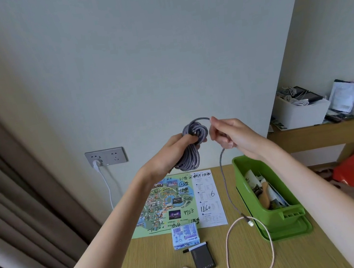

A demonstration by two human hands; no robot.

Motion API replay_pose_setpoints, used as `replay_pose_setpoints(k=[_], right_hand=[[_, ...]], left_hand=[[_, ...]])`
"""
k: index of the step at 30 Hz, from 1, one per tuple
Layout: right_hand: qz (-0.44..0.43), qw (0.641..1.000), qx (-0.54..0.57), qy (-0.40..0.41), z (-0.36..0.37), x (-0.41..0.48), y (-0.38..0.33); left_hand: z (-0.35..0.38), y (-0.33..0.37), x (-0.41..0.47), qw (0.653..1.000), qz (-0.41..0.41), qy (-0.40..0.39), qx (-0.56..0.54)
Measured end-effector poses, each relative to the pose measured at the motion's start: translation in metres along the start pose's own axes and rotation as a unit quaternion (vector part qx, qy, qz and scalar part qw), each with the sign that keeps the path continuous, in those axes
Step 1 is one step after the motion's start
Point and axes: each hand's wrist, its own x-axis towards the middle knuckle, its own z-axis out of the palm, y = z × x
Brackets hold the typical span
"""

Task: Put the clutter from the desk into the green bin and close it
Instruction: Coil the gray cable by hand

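The left hand (pixel 178 143) squeezes a bundle of gray cord (pixel 190 146) up above the desk (pixel 244 257). The right hand (pixel 224 135) pinches the loose end, which hangs down by the green bin (pixel 242 183). Wind that tail around slowly, keep the loops tight, then drop it in.

Green bin (pixel 243 183) open; grey cable (pixel 225 186) dangles beside
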Motion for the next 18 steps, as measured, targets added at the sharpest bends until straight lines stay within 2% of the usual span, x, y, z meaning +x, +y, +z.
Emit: replay_pose_setpoints(k=[5,8,12,18], right_hand=[[0.029,0.997,0.053,-0.038,0.013,0.0,0.012],[0.046,0.996,0.063,-0.054,0.025,0.003,0.014],[0.085,0.991,0.065,-0.085,0.032,0.006,0.013],[0.113,0.987,-0.016,-0.116,0.031,0.002,0.01]], left_hand=[[0.0,-0.002,0.002,0.994,0.012,0.1,-0.041],[0.006,0.001,0.001,0.992,0.027,0.1,-0.071],[0.011,0.003,0.0,0.993,0.044,0.093,-0.052],[0.017,-0.009,0.004,0.991,0.073,0.103,-0.042]])
